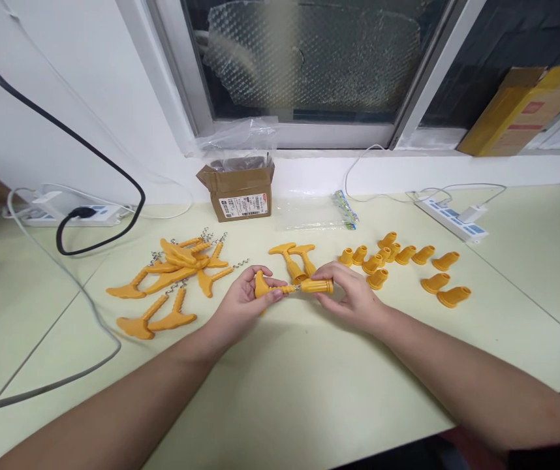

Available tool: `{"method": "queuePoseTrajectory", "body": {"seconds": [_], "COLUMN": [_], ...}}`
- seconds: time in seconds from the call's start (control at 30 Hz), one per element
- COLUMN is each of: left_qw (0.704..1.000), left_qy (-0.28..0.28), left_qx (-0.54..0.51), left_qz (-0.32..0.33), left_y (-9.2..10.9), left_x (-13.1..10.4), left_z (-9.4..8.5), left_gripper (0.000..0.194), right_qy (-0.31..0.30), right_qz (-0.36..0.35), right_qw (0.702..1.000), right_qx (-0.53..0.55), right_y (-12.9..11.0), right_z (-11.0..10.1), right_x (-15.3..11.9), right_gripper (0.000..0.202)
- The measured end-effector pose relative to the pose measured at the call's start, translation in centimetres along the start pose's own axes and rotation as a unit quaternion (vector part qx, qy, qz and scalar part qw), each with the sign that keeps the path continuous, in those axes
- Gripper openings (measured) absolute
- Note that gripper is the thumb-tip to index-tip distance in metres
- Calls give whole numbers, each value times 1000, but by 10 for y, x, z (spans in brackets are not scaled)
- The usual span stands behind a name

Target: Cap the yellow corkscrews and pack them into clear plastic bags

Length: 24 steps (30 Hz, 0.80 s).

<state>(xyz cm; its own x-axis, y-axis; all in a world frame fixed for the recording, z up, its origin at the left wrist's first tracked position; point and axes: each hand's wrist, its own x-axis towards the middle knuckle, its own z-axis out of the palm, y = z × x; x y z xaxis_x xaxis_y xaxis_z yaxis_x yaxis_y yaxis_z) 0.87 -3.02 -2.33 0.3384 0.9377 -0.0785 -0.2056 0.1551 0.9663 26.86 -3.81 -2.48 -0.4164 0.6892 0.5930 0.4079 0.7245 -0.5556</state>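
Over the middle of the table, my left hand grips a yellow corkscrew handle, its metal spiral pointing right. My right hand holds a yellow ribbed sleeve lying sideways, its left end at the spiral's tip. Just behind the hands are two T-shaped yellow pieces, each a handle joined to a sleeve. A pile of yellow corkscrew handles with metal spirals lies to the left. Several loose yellow sleeves stand or lean to the right.
An open cardboard box stands by the wall, beside a clear plastic bag. Power strips lie at the back right and back left. A black cable and a grey cable run across the left side.
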Motion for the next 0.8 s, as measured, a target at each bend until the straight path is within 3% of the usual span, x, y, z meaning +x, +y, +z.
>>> {"method": "queuePoseTrajectory", "body": {"seconds": [0.17,0.3,0.37,0.5,0.67,0.8], "left_qw": [997,992,996,997,982,970], "left_qy": [-26,-36,-36,-33,-31,-38], "left_qx": [-46,-76,-38,66,157,186], "left_qz": [-55,-92,-70,16,104,150], "left_y": [-3,0,2,5,2,-3], "left_x": [-8,-15,-18,-22,-23,-25], "left_z": [10,17,20,21,14,9], "left_gripper": [47,45,50,52,47,40], "right_qy": [-29,-39,-37,-65,-114,-159], "right_qz": [-52,-51,-13,133,277,395], "right_qw": [998,998,999,986,933,837], "right_qx": [15,14,20,75,198,343], "right_y": [-4,-7,-13,-31,-46,-47], "right_z": [2,0,1,2,2,1], "right_x": [-1,-2,-3,-5,-4,1], "right_gripper": [33,26,25,23,24,34]}}
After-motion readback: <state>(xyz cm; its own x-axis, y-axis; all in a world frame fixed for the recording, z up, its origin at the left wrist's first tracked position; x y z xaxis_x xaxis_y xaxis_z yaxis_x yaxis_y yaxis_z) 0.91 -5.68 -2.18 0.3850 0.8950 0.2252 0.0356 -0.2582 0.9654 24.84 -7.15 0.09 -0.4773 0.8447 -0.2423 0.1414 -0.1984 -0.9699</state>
